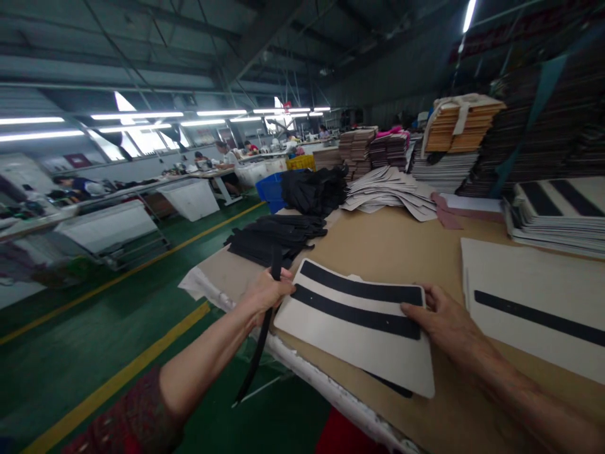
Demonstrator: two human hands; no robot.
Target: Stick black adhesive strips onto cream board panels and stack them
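Observation:
Both my hands hold a pale rectangular panel (340,337) with rounded corners and two black strips across its upper half. My left hand (269,293) pinches its left edge and also grips a loose black strip (258,359), which hangs down past the table edge. At the panel's right end, my right hand (442,315) closes on it, with the thumb on top of the strips. The panel is tilted above the table, and part of another black strip (390,383) shows below it. A pile of black strips (278,236) lies beyond my left hand.
On the right of the table (392,243) lies a pale sheet (534,277) with one black strip. Behind it stands a stack of striped panels (560,217). Fanned pale sheets (390,192), a black heap (314,189) and a blue crate (271,191) are farther back. People sit at distant workbenches.

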